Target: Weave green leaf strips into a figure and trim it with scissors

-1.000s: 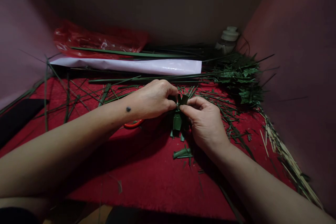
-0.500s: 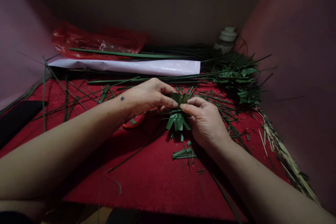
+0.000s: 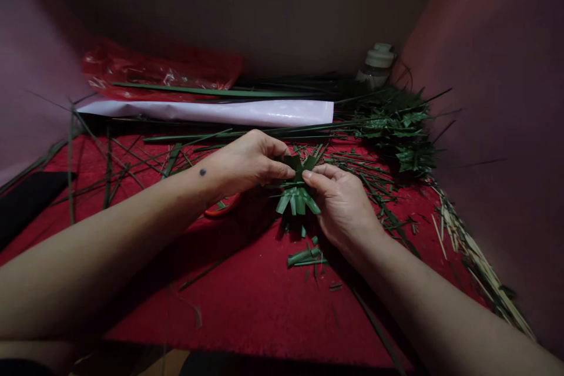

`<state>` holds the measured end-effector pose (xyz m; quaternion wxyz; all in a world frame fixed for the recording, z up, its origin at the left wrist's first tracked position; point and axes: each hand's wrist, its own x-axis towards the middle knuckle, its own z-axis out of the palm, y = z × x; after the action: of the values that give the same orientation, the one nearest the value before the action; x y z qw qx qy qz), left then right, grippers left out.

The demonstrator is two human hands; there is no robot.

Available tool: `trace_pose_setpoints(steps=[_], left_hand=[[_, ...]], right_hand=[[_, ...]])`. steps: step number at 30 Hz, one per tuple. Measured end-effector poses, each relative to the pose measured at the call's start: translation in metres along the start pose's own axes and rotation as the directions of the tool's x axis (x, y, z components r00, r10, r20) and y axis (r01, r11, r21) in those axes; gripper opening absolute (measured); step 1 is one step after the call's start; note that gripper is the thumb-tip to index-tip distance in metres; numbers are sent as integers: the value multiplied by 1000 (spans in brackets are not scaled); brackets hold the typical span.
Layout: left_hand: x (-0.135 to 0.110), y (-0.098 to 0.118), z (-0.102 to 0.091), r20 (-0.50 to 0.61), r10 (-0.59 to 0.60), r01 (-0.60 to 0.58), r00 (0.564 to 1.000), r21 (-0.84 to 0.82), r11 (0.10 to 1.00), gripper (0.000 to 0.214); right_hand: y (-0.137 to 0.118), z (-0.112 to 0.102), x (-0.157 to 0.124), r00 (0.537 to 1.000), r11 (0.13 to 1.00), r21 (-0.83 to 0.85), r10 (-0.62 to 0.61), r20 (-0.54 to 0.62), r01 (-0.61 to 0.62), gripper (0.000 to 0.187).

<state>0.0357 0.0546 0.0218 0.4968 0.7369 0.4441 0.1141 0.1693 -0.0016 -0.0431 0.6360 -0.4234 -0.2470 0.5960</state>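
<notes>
Between my two hands is a green woven leaf piece (image 3: 299,201), with cut strip ends fanning out at its top and bottom. My left hand (image 3: 259,158) pinches its upper left side between thumb and fingers. From the right, my right hand (image 3: 343,194) grips the same piece, its thumb pressed near the middle; the fingers behind are partly hidden. Under my left wrist, the red handle of what looks like scissors (image 3: 224,207) shows in part. Short green leaf offcuts (image 3: 305,256) lie on the red cloth just below the piece.
Finished-looking green leaf pieces (image 3: 396,123) are heaped at the back right, near a white-capped bottle (image 3: 375,64). A white paper roll (image 3: 211,111) and a red plastic bag (image 3: 154,70) lie along the back. Pale thin sticks (image 3: 484,270) line the right edge; a black object (image 3: 35,200) sits left.
The upper strips of the leaf piece now spread wider apart, and my left thumb has shifted slightly left, away from my right thumb. The whole view has moved a little.
</notes>
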Motion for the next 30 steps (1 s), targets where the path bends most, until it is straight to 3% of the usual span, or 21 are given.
trace_pose_setpoints(steps=[11,26,30], left_hand=[[-1,4,-1,-16,-80,79,997,-31,996,11],[0,1,-3,-21,-70,71,997,36,997,12],[1,-2,-2,-8,-18,19,1000,55,998,11]], right_hand=[[1,3,-3,999,1000,-26,13,31,-12,15],[4,-3,-1,996,1000,-21,7,94,-5,14],[3,-2,-1,993,999,-33,26,115,-22,15]])
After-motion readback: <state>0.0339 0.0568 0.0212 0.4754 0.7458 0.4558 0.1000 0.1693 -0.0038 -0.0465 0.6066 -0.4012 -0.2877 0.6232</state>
